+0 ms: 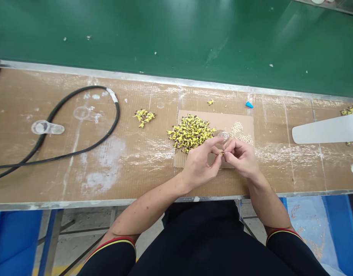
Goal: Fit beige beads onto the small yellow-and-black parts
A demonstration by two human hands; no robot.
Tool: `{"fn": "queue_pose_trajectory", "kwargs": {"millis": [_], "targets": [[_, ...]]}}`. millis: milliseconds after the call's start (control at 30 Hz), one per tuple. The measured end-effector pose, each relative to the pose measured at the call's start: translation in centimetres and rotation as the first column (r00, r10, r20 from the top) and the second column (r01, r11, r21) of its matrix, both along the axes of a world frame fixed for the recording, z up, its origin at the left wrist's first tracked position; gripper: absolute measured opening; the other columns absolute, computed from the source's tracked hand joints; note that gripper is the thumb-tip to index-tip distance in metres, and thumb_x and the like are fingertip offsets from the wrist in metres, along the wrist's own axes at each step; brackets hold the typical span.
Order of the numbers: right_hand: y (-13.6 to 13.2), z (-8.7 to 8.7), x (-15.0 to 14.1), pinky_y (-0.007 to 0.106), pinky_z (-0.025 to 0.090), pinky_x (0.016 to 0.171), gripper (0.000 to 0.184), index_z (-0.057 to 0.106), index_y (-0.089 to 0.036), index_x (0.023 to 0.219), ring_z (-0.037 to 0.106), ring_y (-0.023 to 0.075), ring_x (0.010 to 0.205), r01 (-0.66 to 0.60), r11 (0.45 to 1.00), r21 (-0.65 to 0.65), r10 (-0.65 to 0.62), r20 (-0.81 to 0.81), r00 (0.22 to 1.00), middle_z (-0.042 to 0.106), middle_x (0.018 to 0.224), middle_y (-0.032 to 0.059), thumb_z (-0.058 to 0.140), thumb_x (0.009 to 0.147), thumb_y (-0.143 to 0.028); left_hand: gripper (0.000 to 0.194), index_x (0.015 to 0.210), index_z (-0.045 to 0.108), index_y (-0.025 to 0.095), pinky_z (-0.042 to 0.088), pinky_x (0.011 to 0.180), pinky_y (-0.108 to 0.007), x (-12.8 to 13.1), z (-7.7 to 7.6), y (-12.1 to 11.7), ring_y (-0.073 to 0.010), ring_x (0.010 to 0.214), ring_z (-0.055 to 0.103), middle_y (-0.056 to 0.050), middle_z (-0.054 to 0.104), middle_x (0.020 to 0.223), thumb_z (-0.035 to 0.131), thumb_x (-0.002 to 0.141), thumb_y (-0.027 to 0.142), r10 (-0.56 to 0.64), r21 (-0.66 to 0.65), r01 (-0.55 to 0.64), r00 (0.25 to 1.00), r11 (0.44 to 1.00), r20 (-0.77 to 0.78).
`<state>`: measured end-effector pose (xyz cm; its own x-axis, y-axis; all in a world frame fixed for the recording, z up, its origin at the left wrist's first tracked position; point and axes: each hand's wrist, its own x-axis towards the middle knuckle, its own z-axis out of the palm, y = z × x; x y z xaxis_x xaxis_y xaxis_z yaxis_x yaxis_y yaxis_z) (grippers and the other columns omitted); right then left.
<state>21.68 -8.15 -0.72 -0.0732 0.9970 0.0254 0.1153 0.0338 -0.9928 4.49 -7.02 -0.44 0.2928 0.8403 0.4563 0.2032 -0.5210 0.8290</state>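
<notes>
Between the fingertips of my two hands is a tiny yellow and dark figure-like piece (pixel 221 153). My left hand (pixel 199 163) pinches it from the left, and my right hand (pixel 241 157) closes on it from the right; the fingers hide most of it. Just left of my hands lies a heap of similar yellow and black pieces (pixel 190 132) on a cardboard sheet (pixel 216 117). Small cream-coloured bits (pixel 237 127) form a loose pile beyond my right hand. A small clear plastic cup (pixel 224 135) sits just past my fingertips.
A black cable (pixel 78 152) loops over the table's left side, near clear plastic scoops (pixel 47 127). A smaller yellow cluster (pixel 144 116) lies left of the heap. A blue piece (pixel 249 104) and a white blade-like object (pixel 325 129) are right. Behind runs a green surface (pixel 176 38).
</notes>
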Motion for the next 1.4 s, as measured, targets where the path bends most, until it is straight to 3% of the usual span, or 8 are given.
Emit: {"fn": "queue_pose_trajectory", "kwargs": {"millis": [267, 533, 700, 833, 967, 1100, 1267, 1400], "targets": [[-0.6, 0.4, 0.4, 0.028, 0.040, 0.055, 0.012, 0.062, -0.022, 0.074, 0.050, 0.0126, 0.061, 0.014, 0.997, 0.080, -0.020, 0.074, 0.997, 0.055, 0.067, -0.0029, 0.067, 0.084, -0.021, 0.041, 0.123, 0.057, 0.021, 0.058, 0.073, -0.027, -0.2, -0.4, 0.6, -0.0139, 0.071, 0.075, 0.003, 0.074, 0.076, 0.067, 0.084, 0.013, -0.055, -0.286, 0.093, 0.989, 0.954, 0.137], [-0.9, 0.2, 1.4, 0.028, 0.047, 0.053, 0.014, 0.068, -0.023, 0.100, 0.054, 0.0139, 0.058, 0.085, 0.993, 0.085, -0.067, -0.195, 0.978, 0.054, 0.068, -0.0035, 0.067, 0.093, -0.036, 0.025, 0.111, 0.069, 0.019, 0.056, 0.066, -0.024, -0.5, 0.2, 1.5, -0.0127, 0.069, 0.072, -0.001, 0.076, 0.076, 0.071, 0.087, 0.020, -0.091, -0.386, 0.196, 0.957, 0.901, 0.274], [-1.1, 0.3, 2.3, 0.028, 0.048, 0.056, 0.009, 0.071, -0.023, 0.098, 0.058, 0.0143, 0.063, 0.164, 0.985, 0.058, -0.153, -0.164, 0.974, 0.061, 0.072, -0.0011, 0.065, 0.095, -0.027, 0.011, 0.094, 0.075, 0.018, 0.059, 0.073, -0.026, -5.7, 0.0, 5.7, -0.0129, 0.074, 0.071, -0.004, 0.078, 0.085, 0.070, 0.084, 0.021, 0.235, -0.231, -0.195, 0.959, 0.953, 0.159], [-1.0, 0.3, 2.6, 0.029, 0.047, 0.055, 0.007, 0.070, -0.022, 0.098, 0.058, 0.0146, 0.061, 0.243, 0.965, 0.101, -0.228, -0.138, 0.964, 0.060, 0.069, -0.0022, 0.066, 0.092, -0.025, 0.013, 0.088, 0.077, 0.016, 0.058, 0.072, -0.028, -12.4, -0.4, 9.1, -0.0156, 0.074, 0.072, -0.005, 0.079, 0.082, 0.070, 0.078, 0.021, 0.521, -0.246, -0.521, 0.851, 0.817, -0.073], [-0.6, 0.1, 3.0, 0.031, 0.049, 0.055, 0.010, 0.067, -0.022, 0.101, 0.057, 0.0149, 0.057, 0.321, 0.928, 0.192, -0.322, -0.022, 0.946, 0.061, 0.068, -0.0027, 0.066, 0.092, -0.027, 0.017, 0.086, 0.079, 0.014, 0.054, 0.065, -0.028, -15.8, -1.8, 10.3, -0.0166, 0.066, 0.068, -0.005, 0.076, 0.074, 0.065, 0.077, 0.019, 0.544, -0.265, -0.627, 0.773, 0.732, -0.328], [-0.1, -0.4, 3.9, 0.031, 0.048, 0.055, 0.012, 0.068, -0.022, 0.099, 0.058, 0.0154, 0.058, 0.377, 0.881, 0.285, -0.421, 0.108, 0.901, 0.062, 0.070, -0.0023, 0.069, 0.091, -0.031, 0.019, 0.089, 0.079, 0.014, 0.055, 0.072, -0.030, -16.5, -3.0, 10.8, -0.0157, 0.069, 0.066, -0.005, 0.075, 0.079, 0.064, 0.078, 0.017, 0.480, -0.191, -0.596, 0.765, 0.780, -0.430], [0.3, -0.5, 6.2, 0.030, 0.044, 0.053, 0.009, 0.071, -0.021, 0.092, 0.056, 0.0145, 0.055, 0.482, 0.771, 0.415, -0.587, 0.172, 0.791, 0.063, 0.068, -0.0022, 0.070, 0.088, -0.030, 0.021, 0.102, 0.074, 0.018, 0.051, 0.065, -0.023, -17.5, -2.1, 10.6, -0.0127, 0.075, 0.065, -0.004, 0.071, 0.091, 0.064, 0.084, 0.023, 0.681, 0.057, -0.688, 0.697, 0.724, -0.225], [0.9, -0.4, 7.9, 0.032, 0.049, 0.061, 0.011, 0.075, -0.022, 0.090, 0.060, 0.0169, 0.064, 0.395, 0.805, 0.444, -0.575, 0.414, 0.706, 0.067, 0.077, 0.0015, 0.068, 0.089, -0.030, 0.019, 0.104, 0.072, 0.019, 0.056, 0.076, -0.028, -15.6, -0.2, 9.4, -0.0158, 0.083, 0.068, -0.004, 0.072, 0.093, 0.064, 0.089, 0.026, 0.437, 0.112, -0.423, 0.856, 0.899, -0.276]]}}
